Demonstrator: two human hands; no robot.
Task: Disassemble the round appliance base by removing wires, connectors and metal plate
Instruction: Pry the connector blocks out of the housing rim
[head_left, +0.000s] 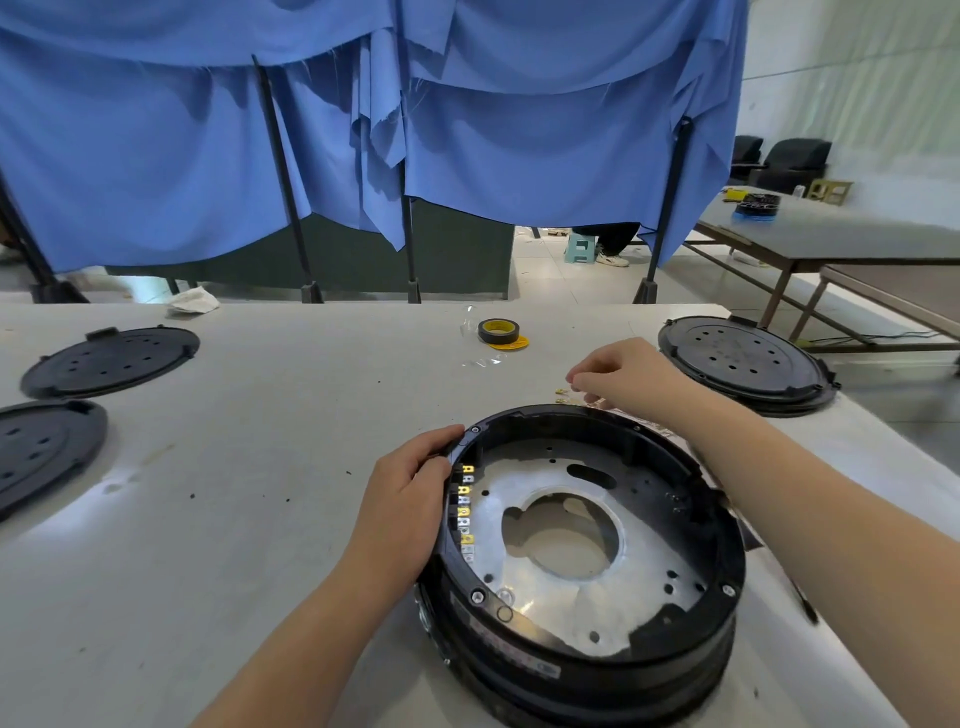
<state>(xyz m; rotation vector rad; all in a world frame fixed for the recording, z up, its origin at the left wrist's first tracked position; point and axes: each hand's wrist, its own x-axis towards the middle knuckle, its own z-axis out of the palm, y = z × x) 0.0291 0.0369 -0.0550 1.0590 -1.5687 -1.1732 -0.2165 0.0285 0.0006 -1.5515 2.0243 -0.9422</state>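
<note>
A round black appliance base sits open side up on a pale table, near the front edge. The left hand grips its left rim, fingers curled over the edge, beside a row of yellow connector terminals. The right hand hovers beyond the base over small brass connectors lying on the table; its fingertips are pinched together, though whether they hold a piece cannot be told. The metal plate is still inside. Connector removal seems under way; next likely calls for pulling the remaining terminals while the base is steadied.
</note>
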